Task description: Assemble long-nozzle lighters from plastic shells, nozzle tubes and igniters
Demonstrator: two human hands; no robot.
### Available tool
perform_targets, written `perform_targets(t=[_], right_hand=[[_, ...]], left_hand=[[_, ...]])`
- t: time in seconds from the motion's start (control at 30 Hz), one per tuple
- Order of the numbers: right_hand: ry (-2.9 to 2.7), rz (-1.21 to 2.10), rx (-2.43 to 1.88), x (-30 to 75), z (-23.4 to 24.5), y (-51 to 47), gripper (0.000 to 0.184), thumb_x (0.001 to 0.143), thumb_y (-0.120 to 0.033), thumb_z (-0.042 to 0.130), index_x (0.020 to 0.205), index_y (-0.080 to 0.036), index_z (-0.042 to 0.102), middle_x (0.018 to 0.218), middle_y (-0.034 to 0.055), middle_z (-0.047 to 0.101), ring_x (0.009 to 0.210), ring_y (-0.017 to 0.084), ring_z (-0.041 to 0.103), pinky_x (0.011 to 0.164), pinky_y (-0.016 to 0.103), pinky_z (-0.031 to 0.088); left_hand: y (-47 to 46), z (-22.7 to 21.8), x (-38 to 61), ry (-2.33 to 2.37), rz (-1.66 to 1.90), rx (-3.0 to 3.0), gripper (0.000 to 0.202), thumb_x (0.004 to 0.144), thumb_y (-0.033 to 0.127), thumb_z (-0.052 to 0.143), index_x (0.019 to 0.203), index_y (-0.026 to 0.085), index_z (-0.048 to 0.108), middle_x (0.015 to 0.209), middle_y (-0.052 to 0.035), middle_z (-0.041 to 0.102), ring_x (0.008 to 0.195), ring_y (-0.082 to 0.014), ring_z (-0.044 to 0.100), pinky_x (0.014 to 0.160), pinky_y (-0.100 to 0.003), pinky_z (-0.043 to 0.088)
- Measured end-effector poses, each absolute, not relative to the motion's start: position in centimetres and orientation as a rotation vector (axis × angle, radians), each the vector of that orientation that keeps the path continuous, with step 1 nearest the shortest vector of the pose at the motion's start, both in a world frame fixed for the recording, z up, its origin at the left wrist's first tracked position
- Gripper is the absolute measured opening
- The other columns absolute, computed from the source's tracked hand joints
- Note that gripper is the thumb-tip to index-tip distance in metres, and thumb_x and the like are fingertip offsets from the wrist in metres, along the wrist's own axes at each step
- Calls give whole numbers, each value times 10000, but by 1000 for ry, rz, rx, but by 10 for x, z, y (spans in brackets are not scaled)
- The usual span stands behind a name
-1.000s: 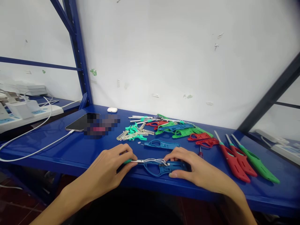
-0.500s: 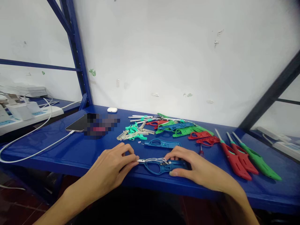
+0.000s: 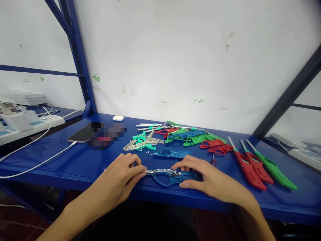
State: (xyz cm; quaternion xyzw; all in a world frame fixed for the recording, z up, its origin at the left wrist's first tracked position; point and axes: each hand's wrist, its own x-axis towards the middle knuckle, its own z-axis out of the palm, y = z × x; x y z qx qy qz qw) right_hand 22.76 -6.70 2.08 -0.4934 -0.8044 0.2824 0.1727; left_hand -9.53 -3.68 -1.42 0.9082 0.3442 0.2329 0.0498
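Observation:
A blue gas lighter shell half (image 3: 160, 182) lies at the table's front edge, its hollow side up. White wires (image 3: 163, 170) and a thin metal tube (image 3: 149, 172) run along its top. My left hand (image 3: 125, 172) pinches the tube's left end, which its fingers hide. My right hand (image 3: 204, 172) grips the shell's wide end, thumb on the near edge, index finger at the wires. Behind it rests another blue shell half (image 3: 173, 153). A small screwdriver (image 3: 213, 162) lies just past my right hand.
Clear and teal lighter parts (image 3: 140, 142) are heaped behind my hands. Metal tubes (image 3: 150, 126) and green shell halves (image 3: 194, 140) lie farther back. Assembled red lighters (image 3: 250, 172) and a green one (image 3: 274, 170) are at right. A phone (image 3: 79, 133) with a white cable is at left.
My right index finger has reached a little left along the wires. The view has shifted slightly; my left hand keeps its pinch on the tube.

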Motion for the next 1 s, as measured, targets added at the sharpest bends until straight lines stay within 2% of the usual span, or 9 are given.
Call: perform_targets(t=[0.13,0.3,0.43,0.53,0.6,0.73,0.83,1.0], right_hand=[[-2282,769,-1385,227,20,-67,379,938,-526,735,1301,-452,658,1243,-31,631,1189,214,594,1070,361,428],[-2287,724,-1367,227,18,-67,377,922,-518,759,1279,-432,673,1211,-45,665,1177,199,607,1047,337,441],[-2284,601,-1374,228,20,-67,364,889,-543,784,1209,-381,723,1188,-43,717,1129,202,644,996,319,464],[-2317,527,-1284,226,22,-67,219,1004,-469,672,1166,-348,755,1168,-48,761,1091,177,670,972,291,470],[-2342,479,-1234,224,22,-66,191,1047,-401,623,1148,-327,768,1149,-48,776,1070,162,682,958,274,475],[-2378,346,-1195,220,17,-62,157,1027,-333,663,1098,-275,791,1109,-23,784,1034,163,697,943,273,490],[-2400,267,-1119,221,13,-61,171,1044,-279,631,1087,-246,793,1081,-6,786,1017,160,696,932,273,499],[-2332,242,-1023,220,15,-66,136,1027,-273,662,1044,-245,794,1018,-9,791,958,151,699,888,264,515]], left_hand=[[-42,-7,-90,1098,794,2792,228,1088,289,472,1093,283,699,1191,-47,574,971,-219,586,877,-396,461],[-39,2,-68,967,882,2762,283,1070,256,492,1290,269,669,1227,-73,584,1051,-235,601,919,-399,492],[-31,1,-52,847,726,2593,231,1074,252,520,1188,289,717,1183,-35,617,1074,-198,616,941,-340,496],[-28,-2,-47,886,742,2506,205,1067,276,555,1145,294,745,1130,-21,640,1045,-191,629,927,-329,496],[-27,-3,-47,922,768,2464,191,1055,281,577,1111,276,759,1084,-22,654,1016,-196,637,902,-330,502],[-29,-2,-46,950,794,2431,187,1046,258,582,1030,244,768,1033,-24,673,989,-205,645,875,-339,502],[-30,0,-45,951,795,2422,189,1048,241,575,1023,242,762,1039,-22,679,990,-204,644,866,-341,499],[-31,-3,-46,948,820,2408,175,1047,244,582,998,248,750,1039,-15,685,975,-196,644,851,-335,502]])
